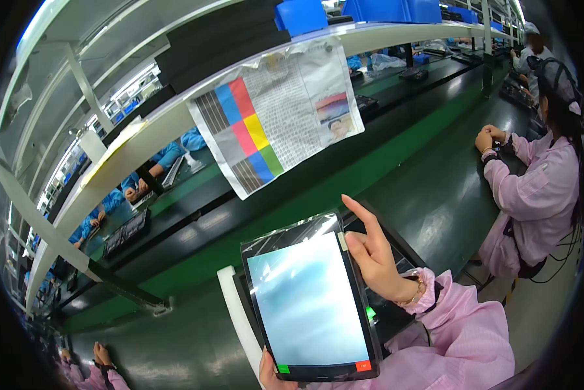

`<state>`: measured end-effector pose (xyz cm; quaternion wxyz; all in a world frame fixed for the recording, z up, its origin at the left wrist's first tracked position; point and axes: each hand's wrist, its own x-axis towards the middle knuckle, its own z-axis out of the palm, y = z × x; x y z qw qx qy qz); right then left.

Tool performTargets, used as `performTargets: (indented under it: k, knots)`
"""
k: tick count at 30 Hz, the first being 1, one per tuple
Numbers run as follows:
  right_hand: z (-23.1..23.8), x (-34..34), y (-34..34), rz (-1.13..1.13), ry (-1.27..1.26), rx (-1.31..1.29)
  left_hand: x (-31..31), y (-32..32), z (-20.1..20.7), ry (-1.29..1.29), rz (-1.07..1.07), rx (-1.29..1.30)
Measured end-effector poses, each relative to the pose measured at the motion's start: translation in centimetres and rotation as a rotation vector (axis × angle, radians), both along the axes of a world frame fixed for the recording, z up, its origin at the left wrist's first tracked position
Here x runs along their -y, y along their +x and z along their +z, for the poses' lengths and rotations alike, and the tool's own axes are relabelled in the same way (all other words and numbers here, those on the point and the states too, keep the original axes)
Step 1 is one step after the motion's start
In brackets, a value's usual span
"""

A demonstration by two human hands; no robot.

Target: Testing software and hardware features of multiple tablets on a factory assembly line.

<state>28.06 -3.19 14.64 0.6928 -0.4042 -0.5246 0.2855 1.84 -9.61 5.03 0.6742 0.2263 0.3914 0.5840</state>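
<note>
A black-framed tablet (308, 305) is held up in front of me, tilted, its screen glowing pale blue-white. Small green and red boxes sit in the screen's lower corners, and clear film wraps its top edge. My left hand (268, 372) grips the lower left edge, mostly hidden behind the tablet and cut off by the picture's lower rim. At the upper right edge, my right hand (375, 263) has bent fingers closed against the frame beside a small pale tab (343, 242). Its index finger points upward, off the tablet.
Behind the tablet lies a dark tray (402, 250), with a white foam strip (235, 312) at its left. A printed color sheet (279, 117) hangs from the shelf (396, 36) above the green conveyor bench (194, 348). A co-worker in pink (532, 175) sits at right; another person's hands (101, 354) rest lower left.
</note>
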Motion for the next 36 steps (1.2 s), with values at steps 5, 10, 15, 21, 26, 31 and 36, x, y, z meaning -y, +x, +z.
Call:
performTargets:
  k: [5, 10, 15, 21, 26, 31, 36]
  knots:
    - [1.2, 0.2, 0.7, 0.05, 0.004, -0.059, 0.0, 1.1, -0.4, 0.033, 0.152, -0.174]
    - [2.7, -0.5, 1.7, 0.134, -0.059, -0.171, 0.2, 1.2, -0.6, 0.074, 0.181, -0.365]
    - [3.3, 0.0, 1.6, 0.163, -0.085, -0.177, 0.3, 1.1, -0.9, 0.195, 0.156, -0.583]
    - [3.1, 0.3, 1.4, 0.23, -0.029, -0.204, 0.0, 1.2, -0.7, 0.0, 0.204, -0.161]
    - [2.1, 0.0, 1.4, 0.311, -0.09, -0.203, 0.0, 2.2, 1.0, 0.027, 0.222, -0.433]
    - [2.5, 0.4, 1.2, 0.466, -0.227, -0.232, -0.4, 2.6, 0.3, 0.086, 0.299, -0.467]
    - [2.8, 0.4, 2.4, 0.534, -0.251, -0.105, -0.7, 2.0, 0.4, 0.07, 0.273, -0.396]
